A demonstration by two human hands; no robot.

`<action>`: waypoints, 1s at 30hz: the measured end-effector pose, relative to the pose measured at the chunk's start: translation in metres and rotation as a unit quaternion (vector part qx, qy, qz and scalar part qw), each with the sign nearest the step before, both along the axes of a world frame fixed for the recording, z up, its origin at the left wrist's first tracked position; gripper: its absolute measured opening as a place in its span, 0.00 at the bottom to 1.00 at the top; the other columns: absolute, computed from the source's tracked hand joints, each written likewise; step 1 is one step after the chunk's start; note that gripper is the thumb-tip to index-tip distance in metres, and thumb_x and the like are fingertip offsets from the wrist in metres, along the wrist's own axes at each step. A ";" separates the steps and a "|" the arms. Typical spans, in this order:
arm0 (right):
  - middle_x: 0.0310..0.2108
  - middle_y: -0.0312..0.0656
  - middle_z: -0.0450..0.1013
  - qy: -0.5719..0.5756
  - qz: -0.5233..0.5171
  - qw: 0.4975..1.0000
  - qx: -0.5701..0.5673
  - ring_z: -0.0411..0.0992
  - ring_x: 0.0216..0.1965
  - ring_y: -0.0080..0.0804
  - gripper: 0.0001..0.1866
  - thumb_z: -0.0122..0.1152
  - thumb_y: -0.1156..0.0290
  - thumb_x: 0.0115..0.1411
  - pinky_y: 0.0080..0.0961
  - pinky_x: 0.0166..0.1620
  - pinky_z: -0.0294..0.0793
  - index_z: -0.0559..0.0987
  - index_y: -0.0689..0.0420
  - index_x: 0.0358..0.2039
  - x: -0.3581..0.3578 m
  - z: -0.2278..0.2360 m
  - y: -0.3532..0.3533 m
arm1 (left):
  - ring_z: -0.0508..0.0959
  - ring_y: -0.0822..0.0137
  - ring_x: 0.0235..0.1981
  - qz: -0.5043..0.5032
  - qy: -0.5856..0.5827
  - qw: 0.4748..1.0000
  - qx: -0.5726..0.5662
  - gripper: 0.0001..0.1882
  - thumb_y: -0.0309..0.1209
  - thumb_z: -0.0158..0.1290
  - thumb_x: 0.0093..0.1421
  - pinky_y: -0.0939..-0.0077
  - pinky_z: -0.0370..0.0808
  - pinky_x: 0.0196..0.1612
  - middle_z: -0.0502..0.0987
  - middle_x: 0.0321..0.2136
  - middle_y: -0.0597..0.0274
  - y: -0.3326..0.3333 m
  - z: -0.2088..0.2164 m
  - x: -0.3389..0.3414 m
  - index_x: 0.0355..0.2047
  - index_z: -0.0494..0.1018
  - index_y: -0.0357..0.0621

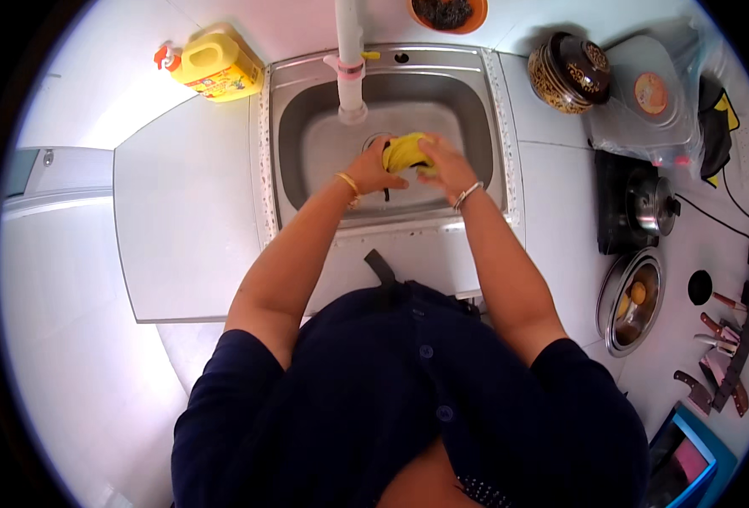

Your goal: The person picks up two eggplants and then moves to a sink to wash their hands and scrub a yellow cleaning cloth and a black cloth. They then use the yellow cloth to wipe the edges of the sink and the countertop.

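Over the steel sink (298, 161), both my hands are on a bunched yellow cloth (405, 152). My left hand (370, 168) grips its left end, with the thumb along the lower side. At the right end, my right hand (449, 167) is closed around it, its fingers a little blurred. A short dark strip (386, 195) shows just below the cloth; I cannot tell whether it is part of it. The white tap pipe (351, 85) comes down above and left of the cloth. The drain lies partly hidden behind my hands.
A yellow pump jug (220, 66) stands left of the sink. On the right are a brown lidded pot (571, 72), a clear plastic box (645, 97), a small saucepan (652, 206), a steel bowl (633, 300) and several knives (713, 364). An orange flowerpot (449, 13) sits behind.
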State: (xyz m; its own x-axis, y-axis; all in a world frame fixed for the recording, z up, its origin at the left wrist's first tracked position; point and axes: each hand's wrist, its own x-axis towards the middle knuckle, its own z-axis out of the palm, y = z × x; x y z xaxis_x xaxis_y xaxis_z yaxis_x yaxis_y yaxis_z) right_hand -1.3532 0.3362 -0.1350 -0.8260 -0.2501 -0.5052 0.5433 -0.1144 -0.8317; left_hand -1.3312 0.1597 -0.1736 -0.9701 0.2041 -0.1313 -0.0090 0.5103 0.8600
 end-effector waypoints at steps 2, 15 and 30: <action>0.34 0.40 0.71 0.034 0.004 0.997 0.072 0.71 0.36 0.27 0.21 0.58 0.67 0.53 0.19 0.35 0.72 0.70 0.59 0.47 -0.007 0.008 0.016 | 0.75 0.69 0.35 0.038 -0.157 0.965 0.205 0.25 0.37 0.54 0.53 0.77 0.72 0.39 0.74 0.34 0.63 0.008 0.039 0.014 0.50 0.63 0.47; 0.37 0.40 0.73 0.312 0.018 0.940 0.136 0.71 0.40 0.25 0.11 0.52 0.77 0.54 0.19 0.44 0.69 0.74 0.61 0.40 0.040 0.085 0.047 | 0.73 0.80 0.29 0.151 -0.029 0.904 0.400 0.10 0.36 0.45 0.60 0.85 0.69 0.33 0.73 0.28 0.69 -0.003 0.175 0.028 0.36 0.71 0.43; 0.30 0.45 0.73 0.386 -0.023 0.875 0.292 0.71 0.32 0.34 0.13 0.48 0.75 0.51 0.24 0.38 0.69 0.75 0.60 0.37 0.069 0.125 0.101 | 0.74 0.72 0.28 -0.045 0.173 0.984 0.023 0.10 0.28 0.58 0.45 0.79 0.70 0.35 0.75 0.27 0.63 0.035 0.183 0.006 0.30 0.73 0.41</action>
State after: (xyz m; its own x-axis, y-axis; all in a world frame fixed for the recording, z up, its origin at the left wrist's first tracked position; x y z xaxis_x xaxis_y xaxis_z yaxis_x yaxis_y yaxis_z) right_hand -1.2839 0.4368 -0.0105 -0.9799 -0.0926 0.1768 -0.1995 0.4447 -0.8732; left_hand -1.3256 0.1951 0.0090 -0.9328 0.2888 0.2157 0.3321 0.4557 0.8258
